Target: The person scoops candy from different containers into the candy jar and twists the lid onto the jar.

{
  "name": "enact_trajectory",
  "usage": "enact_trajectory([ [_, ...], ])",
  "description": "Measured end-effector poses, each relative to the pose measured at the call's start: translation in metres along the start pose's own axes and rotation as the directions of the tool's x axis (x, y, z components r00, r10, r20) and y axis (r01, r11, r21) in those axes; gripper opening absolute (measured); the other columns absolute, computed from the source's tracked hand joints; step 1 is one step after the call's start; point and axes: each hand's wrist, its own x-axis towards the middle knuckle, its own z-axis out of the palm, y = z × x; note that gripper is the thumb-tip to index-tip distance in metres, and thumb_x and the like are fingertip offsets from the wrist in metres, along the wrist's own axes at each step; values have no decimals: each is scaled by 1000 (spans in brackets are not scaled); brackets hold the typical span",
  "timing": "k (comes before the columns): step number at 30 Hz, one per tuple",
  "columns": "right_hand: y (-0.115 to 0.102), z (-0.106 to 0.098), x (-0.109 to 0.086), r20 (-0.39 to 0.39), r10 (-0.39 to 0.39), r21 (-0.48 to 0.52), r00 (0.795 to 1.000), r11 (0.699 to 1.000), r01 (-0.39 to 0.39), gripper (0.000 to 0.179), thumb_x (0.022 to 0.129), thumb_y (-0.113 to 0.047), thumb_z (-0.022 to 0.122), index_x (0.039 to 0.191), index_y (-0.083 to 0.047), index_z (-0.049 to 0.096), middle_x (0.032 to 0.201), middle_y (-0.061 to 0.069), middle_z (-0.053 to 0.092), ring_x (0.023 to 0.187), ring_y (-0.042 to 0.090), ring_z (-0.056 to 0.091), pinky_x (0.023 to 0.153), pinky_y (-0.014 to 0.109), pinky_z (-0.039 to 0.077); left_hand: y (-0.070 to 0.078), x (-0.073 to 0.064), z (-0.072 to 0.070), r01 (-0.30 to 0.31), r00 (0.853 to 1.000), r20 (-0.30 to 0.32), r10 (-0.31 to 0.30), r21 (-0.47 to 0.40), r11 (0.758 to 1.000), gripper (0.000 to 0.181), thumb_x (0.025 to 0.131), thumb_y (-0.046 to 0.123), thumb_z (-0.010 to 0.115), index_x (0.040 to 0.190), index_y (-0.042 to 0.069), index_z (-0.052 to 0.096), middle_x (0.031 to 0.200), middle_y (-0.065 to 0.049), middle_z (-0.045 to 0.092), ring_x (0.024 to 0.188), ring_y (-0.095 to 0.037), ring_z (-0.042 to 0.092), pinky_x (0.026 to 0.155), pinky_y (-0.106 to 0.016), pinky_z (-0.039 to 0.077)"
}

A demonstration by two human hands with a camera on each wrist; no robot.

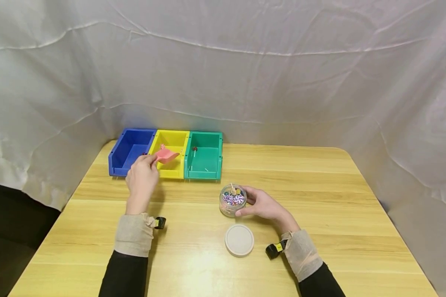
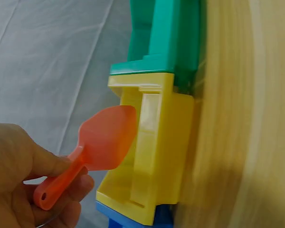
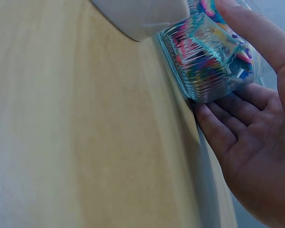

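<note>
My left hand (image 1: 143, 175) pinches the handle of a small pink scoop (image 1: 166, 155), its blade held above the yellow bin (image 1: 171, 175). From the left wrist view, the scoop (image 2: 109, 137) looks empty. My right hand (image 1: 264, 204) grips a clear jar (image 1: 228, 210) from the right, thumb in front and fingers behind. Swirl-patterned lollipops and other colourful pieces fill this open jar, with a stick poking up. In the right wrist view the jar (image 3: 213, 66) stands on the table, its contents blurred by the ribbed wall.
Left of the yellow bin stands a blue bin (image 1: 116, 163), and right of it a green bin (image 1: 204, 175) holding a small red lollipop (image 1: 195, 149). A round whitish lid (image 1: 239, 240) lies in front of the jar. Grey cloth (image 1: 245, 90) hangs behind the wooden table (image 1: 193, 264).
</note>
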Motion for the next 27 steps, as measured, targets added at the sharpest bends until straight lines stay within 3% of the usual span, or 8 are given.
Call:
enact_trajectory([
  [9,1,0,0,3,-1,7,1000,1000,1,92,80,-11,90,155,4,39,156,20,48,148,38,40,121,46,30,-1,-1,8,19,989,147,-27,55,998,33,104,11,56,133,5,70,130,-18,67,112,-50,64,82,-60,52],
  [17,-2,0,-1,5,1,5,1000,1000,-1,92,80,-11,90,156,3,39,156,20,48,148,38,41,121,47,30,-2,-1,14,8,982,186,-23,79,997,32,104,13,56,130,3,71,127,-21,68,109,-50,65,81,-60,52],
  [27,-1,0,-1,11,-8,-1,1000,1000,8,91,81,-9,89,156,3,39,155,19,48,148,38,40,122,47,29,-2,-2,16,38,974,220,-55,81,996,28,99,14,64,124,7,73,114,-19,72,90,-42,68,67,-49,50],
])
